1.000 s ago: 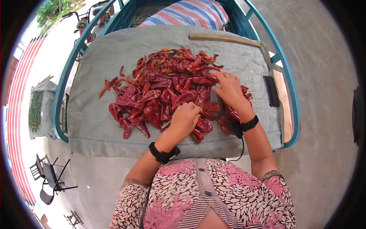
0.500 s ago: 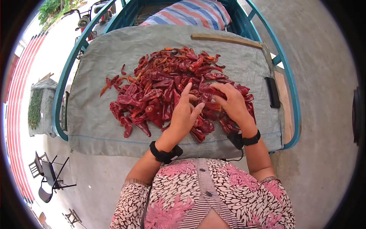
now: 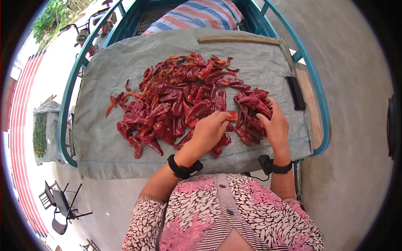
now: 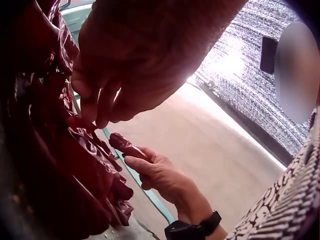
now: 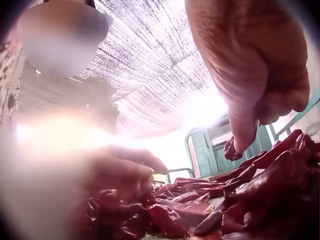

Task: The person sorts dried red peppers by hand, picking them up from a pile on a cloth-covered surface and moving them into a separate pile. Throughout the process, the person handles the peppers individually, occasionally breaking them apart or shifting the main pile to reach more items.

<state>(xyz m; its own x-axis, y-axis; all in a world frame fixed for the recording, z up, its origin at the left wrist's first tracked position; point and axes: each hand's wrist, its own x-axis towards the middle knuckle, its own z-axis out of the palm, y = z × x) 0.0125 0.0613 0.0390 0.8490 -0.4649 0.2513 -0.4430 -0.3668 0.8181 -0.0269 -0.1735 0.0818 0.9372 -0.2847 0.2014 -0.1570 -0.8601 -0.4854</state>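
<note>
A heap of dried red chili peppers is spread over a grey woven sheet. My left hand is at the heap's near right side, thumb and fingertips pinching the end of an orange-red chili pepper. To its right, my right hand holds a dark, wrinkled chili pepper between thumb and fingers, clearest in the left wrist view. That hand is beside a smaller group of peppers. In the right wrist view, the pepper's tip shows below the thumb, above other peppers.
A wooden strip lies along the sheet's far edge, and a black phone near its right edge. Teal cart rails flank both sides. A striped bag sits behind in the cart. Folding chairs stand at left.
My right hand has moved from the heap's right side, nearer to me and rightward, to the smaller group. My left hand opened over the heap, then lowered onto the orange-red chili pepper.
</note>
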